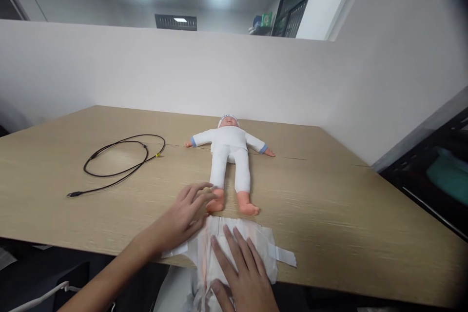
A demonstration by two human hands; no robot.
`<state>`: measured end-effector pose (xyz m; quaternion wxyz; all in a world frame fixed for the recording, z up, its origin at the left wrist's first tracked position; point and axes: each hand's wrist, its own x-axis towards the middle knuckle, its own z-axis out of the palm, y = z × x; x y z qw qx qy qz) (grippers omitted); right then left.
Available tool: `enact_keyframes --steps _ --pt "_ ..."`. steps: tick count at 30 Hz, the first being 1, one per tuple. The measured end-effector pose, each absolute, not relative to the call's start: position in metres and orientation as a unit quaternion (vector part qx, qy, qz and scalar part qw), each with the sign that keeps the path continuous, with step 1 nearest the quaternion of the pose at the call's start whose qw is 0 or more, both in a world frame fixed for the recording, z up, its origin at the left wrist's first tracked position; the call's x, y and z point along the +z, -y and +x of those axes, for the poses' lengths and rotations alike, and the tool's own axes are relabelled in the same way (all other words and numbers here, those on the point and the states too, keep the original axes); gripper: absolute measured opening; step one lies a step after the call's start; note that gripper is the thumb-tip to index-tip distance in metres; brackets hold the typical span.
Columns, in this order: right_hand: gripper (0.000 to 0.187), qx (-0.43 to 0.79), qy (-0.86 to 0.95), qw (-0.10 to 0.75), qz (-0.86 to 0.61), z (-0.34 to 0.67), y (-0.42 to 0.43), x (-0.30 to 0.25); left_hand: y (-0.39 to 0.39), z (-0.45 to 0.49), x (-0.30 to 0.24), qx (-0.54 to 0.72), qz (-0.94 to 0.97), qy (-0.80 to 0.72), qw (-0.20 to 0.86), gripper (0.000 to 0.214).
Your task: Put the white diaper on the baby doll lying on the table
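An opened white disposable diaper (234, 246) with sticky side tabs lies flat at the near edge of the light wooden table (329, 214), part of it hanging over toward the person. It is spread out but not yet under anything: it sits just below the feet of a small plastic baby doll in a white suit with blue cuffs (230, 156), which lies on its back, arms out, head toward the white partition wall (146, 68). By the look of it, the unfolding is done and the fitting has not begun; nothing is wrapped or fastened, and the tabs stick out loose.

The right hand (243, 275) rests palm down on the diaper, fingers straight and spread, pressing rather than gripping. The left hand (186, 217) lies flat at the diaper's upper left corner, fingers extended and open, their tips touching the doll's nearer foot.

Further left on the table a thin black cable (120, 158) lies in a loose loop, well apart from everything.
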<state>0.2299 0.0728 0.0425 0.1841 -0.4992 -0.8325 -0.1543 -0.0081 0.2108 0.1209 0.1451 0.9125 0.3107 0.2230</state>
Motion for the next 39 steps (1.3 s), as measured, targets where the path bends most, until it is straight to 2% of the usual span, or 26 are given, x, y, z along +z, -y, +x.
enact_keyframes --steps 6,9,14,20,24,27,31,34,39 --pt "0.098 -0.143 0.84 0.154 -0.5 0.232 -0.073 0.041 -0.264 0.016 0.133 0.127 0.977 -0.169 0.034 0.102" --pt "0.096 -0.156 0.838 0.156 -0.498 0.233 -0.076 0.04 -0.288 0.034 0.134 0.096 0.989 -0.112 -0.02 0.11" --pt "0.096 -0.186 0.834 0.182 -0.487 0.235 -0.081 0.033 -0.313 0.064 0.136 0.106 0.993 -0.002 -0.056 0.081" --pt "0.098 -0.209 0.844 0.157 -0.469 0.239 -0.083 0.031 -0.321 0.089 0.134 0.109 0.989 0.023 -0.1 0.062" --pt "0.096 -0.212 0.843 0.163 -0.466 0.24 -0.086 0.028 -0.325 0.1 0.132 0.138 0.983 0.035 -0.115 0.03" --pt "0.096 -0.215 0.845 0.167 -0.46 0.241 -0.088 0.028 -0.329 0.103 0.141 0.152 0.985 0.049 -0.064 0.025" --pt "0.094 -0.209 0.85 0.171 -0.451 0.244 -0.091 0.034 -0.334 0.102 0.177 0.167 0.981 0.04 0.09 0.034" --pt "0.09 -0.163 0.861 0.173 -0.45 0.247 -0.099 0.043 -0.339 0.099 0.21 0.2 0.962 0.032 0.185 0.035" --pt "0.08 -0.062 0.872 0.133 -0.467 0.248 -0.121 0.068 -0.351 0.092 0.244 0.2 0.94 -0.011 0.277 0.029"
